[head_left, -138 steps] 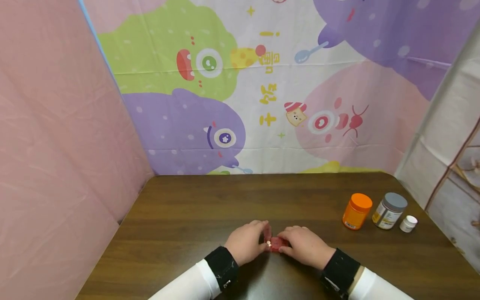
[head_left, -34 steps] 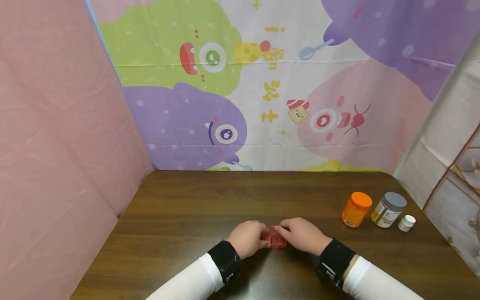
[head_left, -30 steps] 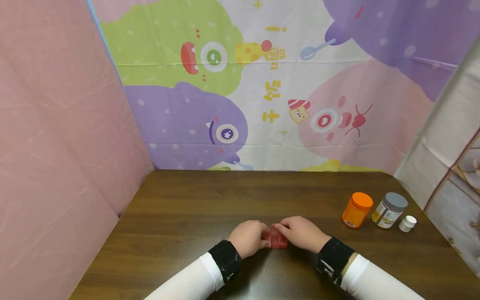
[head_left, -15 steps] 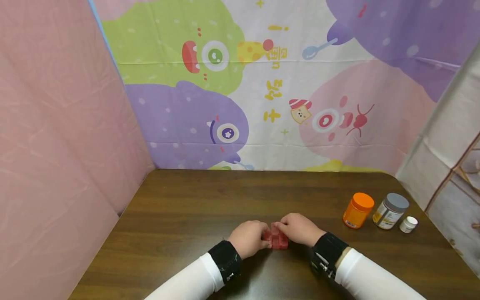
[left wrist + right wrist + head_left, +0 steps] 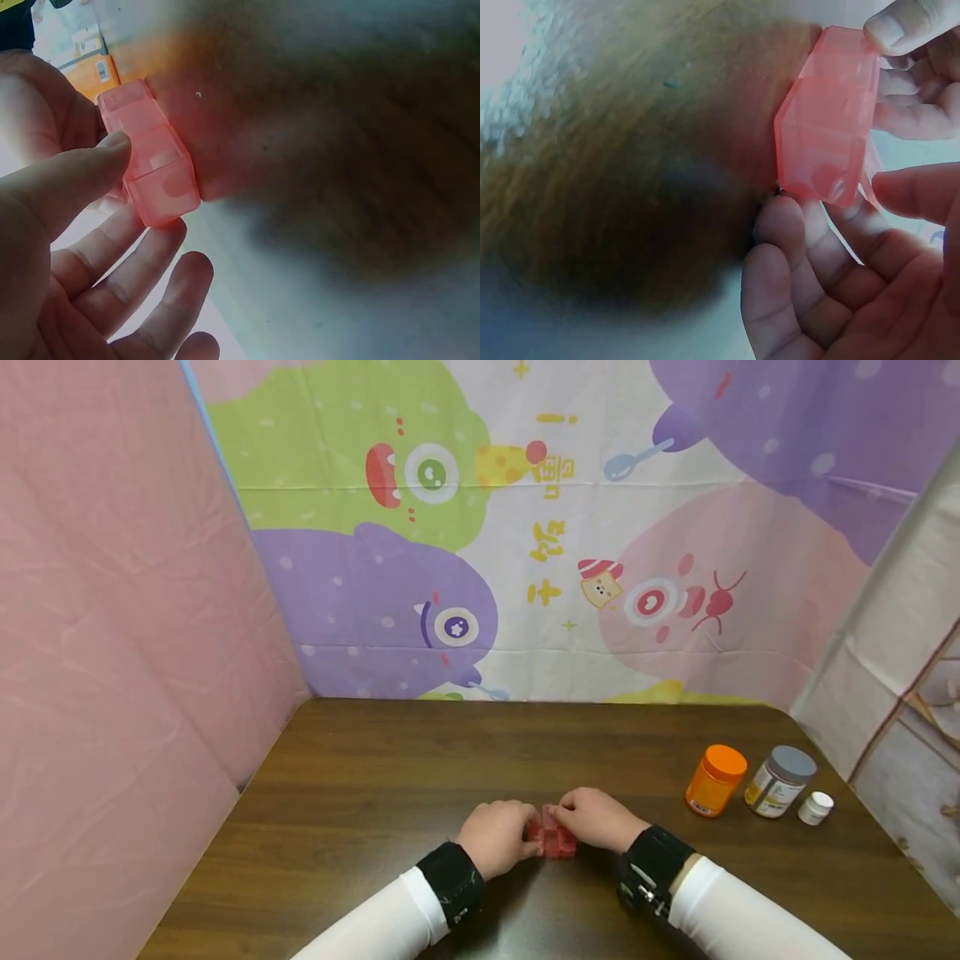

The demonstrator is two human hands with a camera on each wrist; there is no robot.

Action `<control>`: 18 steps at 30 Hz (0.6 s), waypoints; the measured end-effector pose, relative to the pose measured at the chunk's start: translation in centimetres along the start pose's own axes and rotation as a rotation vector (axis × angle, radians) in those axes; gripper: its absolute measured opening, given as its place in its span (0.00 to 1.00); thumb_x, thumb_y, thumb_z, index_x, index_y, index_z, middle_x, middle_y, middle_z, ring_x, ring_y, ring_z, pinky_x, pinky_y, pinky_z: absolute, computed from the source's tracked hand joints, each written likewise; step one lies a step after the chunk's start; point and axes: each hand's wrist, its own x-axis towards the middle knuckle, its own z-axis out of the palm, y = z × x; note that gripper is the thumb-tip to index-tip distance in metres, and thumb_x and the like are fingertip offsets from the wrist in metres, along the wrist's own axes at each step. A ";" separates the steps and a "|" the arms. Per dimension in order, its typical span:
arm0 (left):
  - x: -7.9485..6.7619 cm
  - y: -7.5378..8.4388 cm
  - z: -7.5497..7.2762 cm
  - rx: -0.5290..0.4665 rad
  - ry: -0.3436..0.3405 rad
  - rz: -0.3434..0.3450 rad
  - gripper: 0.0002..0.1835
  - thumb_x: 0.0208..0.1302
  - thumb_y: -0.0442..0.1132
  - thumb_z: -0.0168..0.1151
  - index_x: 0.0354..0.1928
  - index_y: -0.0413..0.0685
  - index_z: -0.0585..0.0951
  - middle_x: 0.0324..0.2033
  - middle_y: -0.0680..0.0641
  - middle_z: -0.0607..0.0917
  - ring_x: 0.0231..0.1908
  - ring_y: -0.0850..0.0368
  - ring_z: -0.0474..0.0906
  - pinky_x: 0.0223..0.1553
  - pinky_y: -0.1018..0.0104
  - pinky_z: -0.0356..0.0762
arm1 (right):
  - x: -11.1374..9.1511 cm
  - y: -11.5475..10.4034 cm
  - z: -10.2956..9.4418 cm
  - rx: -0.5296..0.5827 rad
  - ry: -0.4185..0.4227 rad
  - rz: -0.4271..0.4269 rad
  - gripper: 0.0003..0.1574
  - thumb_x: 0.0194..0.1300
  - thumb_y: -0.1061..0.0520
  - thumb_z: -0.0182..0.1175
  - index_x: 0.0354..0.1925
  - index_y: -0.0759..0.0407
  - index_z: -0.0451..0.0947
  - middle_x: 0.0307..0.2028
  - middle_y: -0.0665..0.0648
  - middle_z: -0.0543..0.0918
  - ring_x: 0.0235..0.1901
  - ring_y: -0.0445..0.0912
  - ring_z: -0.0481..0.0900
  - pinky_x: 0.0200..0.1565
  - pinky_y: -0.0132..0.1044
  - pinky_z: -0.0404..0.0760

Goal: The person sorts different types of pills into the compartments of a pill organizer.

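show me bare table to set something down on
Bare table lies left of the left hand, toward the pink curtain, and beyond the right hand, toward the patterned backdrop. It's crowded at the red box between the hands, and around the orange jar, gray-lidded jar and white bottle.

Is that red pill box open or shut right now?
Open, at least partly: in the head view, one lid of the pill box stands raised at the right hand. I cannot tell about the rest.
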 end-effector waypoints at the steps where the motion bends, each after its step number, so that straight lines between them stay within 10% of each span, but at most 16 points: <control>1: -0.1 0.0 0.0 0.004 0.002 0.001 0.13 0.55 0.52 0.71 0.37 0.54 0.84 0.26 0.57 0.83 0.26 0.61 0.76 0.30 0.60 0.75 | -0.1 0.0 0.0 0.002 0.003 -0.006 0.22 0.71 0.46 0.54 0.22 0.50 0.80 0.14 0.48 0.72 0.17 0.42 0.69 0.20 0.33 0.65; 18: -1.8 -0.2 -0.9 -0.012 0.051 -0.096 0.34 0.60 0.63 0.62 0.61 0.48 0.75 0.53 0.47 0.81 0.51 0.52 0.75 0.50 0.48 0.74 | -3.2 -0.1 -1.3 0.003 0.144 -0.032 0.22 0.63 0.34 0.59 0.39 0.49 0.80 0.29 0.48 0.80 0.27 0.42 0.74 0.30 0.38 0.76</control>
